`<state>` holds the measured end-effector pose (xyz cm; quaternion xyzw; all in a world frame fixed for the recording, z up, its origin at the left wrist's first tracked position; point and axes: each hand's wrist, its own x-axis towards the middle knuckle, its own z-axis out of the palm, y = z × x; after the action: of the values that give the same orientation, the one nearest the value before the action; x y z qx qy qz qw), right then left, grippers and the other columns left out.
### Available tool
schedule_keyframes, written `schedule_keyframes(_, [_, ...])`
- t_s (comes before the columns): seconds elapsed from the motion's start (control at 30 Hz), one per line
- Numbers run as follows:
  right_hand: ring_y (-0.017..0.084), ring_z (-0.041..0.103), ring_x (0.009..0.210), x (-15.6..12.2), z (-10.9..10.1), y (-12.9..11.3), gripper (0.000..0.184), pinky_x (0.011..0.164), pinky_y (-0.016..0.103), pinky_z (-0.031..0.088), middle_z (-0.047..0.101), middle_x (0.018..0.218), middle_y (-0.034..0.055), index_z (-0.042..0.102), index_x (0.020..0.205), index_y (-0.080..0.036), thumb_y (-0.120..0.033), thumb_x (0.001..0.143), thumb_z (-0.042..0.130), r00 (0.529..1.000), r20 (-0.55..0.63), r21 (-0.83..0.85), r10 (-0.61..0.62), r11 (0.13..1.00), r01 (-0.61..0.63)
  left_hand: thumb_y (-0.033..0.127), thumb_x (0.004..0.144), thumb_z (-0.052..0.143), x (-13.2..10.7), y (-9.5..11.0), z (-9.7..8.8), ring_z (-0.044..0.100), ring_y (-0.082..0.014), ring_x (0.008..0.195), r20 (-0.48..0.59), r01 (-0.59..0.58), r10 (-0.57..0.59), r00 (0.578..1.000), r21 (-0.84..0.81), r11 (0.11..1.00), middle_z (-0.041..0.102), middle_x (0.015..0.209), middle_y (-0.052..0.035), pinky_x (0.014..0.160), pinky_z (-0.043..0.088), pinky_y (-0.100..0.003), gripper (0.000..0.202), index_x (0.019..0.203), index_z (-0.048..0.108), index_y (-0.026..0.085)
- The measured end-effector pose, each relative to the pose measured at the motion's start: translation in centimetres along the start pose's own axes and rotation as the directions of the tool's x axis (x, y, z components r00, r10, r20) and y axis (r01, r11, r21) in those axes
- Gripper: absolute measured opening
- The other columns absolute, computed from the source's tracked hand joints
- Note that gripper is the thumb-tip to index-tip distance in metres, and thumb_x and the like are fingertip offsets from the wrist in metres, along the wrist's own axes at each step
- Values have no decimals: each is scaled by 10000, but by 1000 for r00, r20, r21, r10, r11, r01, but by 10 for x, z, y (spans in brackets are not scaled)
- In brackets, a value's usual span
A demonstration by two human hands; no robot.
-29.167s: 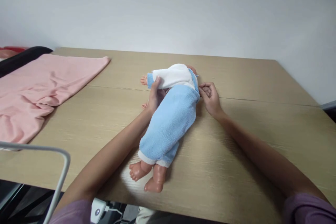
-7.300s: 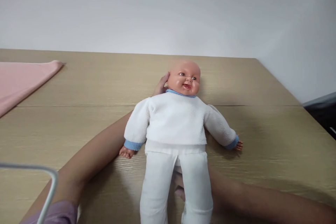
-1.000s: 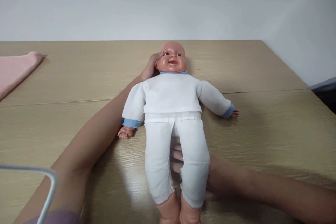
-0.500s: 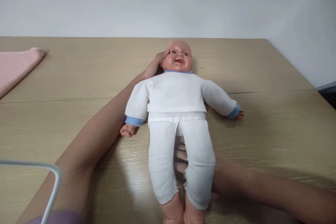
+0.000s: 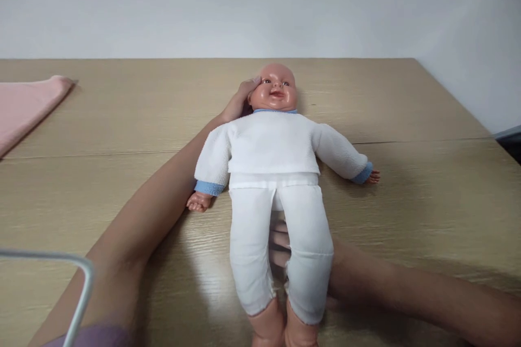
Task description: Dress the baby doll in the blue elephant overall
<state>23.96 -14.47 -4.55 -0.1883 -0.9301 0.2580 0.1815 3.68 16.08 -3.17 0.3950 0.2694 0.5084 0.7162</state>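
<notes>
A baby doll (image 5: 277,173) lies face up along the wooden table (image 5: 407,119), in a white top with blue cuffs and white trousers. My left hand (image 5: 240,102) reaches under and beside the doll's head, its fingers cupped against the temple. My right hand (image 5: 280,244) lies beneath the doll's thighs, and a few fingers show in the gap between the two legs. Most of that hand is hidden by the trousers. The doll's bare feet reach the bottom edge of the picture.
A pink cloth (image 5: 28,108) lies at the table's far left. A thin grey metal bar (image 5: 77,293) crosses the lower left corner. The white wall stands behind the table, whose right edge drops off at the far right.
Hardly anything has moved in the last second: the doll and both hands hold their places, with a slight shift of the view.
</notes>
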Motion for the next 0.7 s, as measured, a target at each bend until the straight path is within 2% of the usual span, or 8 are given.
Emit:
schedule_keyframes(0.13, [373, 459, 1718, 0, 0, 1, 855, 1449, 490, 389, 526, 1817, 121, 482, 1787, -235, -351, 1005, 808, 1000, 1, 22, 11, 1000, -11, 603, 948, 811, -6, 2, 3, 688, -466, 1475, 6, 5, -5, 1000, 15, 1000, 883, 1196, -86, 1237, 559, -581, 448, 1235, 800, 258])
schedule_keyframes(0.27, [384, 480, 1704, 0, -4, -2, 858, 1437, 495, 417, 544, 1801, 141, 464, 1795, -203, -361, 1019, 794, 1000, -4, 43, 24, 999, -24, 592, 997, 758, -11, 6, 4, 669, -446, 1494, 79, 8, -10, 997, 34, 999, 883, 1187, -97, 1287, 512, -577, 376, 1135, 811, 246])
schedule_keyframes(0.4, [370, 479, 1707, -3, -3, -3, 826, 1439, 484, 406, 546, 1803, 122, 468, 1794, -237, -344, 1036, 778, 1000, -2, 50, 28, 998, -28, 550, 1020, 754, -15, 12, 2, 640, -428, 1515, 132, 36, -42, 990, 46, 998, 885, 1193, -102, 1362, 418, -561, 315, 1060, 812, 243])
schedule_keyframes(0.53, [359, 438, 1732, -3, -4, -2, 848, 1457, 465, 377, 527, 1814, 132, 430, 1810, -192, -375, 1051, 761, 999, 23, 51, 31, 998, -33, 578, 1049, 717, -21, 18, 3, 613, -434, 1539, 188, 75, -88, 978, 76, 994, 881, 1236, -97, 1373, 397, -584, 352, 1132, 816, 250])
schedule_keyframes(0.7, [332, 415, 1746, -2, -4, -2, 777, 1465, 449, 360, 542, 1805, 84, 516, 1769, -269, -378, 1046, 777, 1000, -6, 38, 17, 999, -16, 587, 1025, 756, -27, 20, 10, 606, -432, 1555, 190, 109, -115, 975, 43, 993, 866, 1321, -66, 1373, 410, -579, 359, 1231, 810, 297])
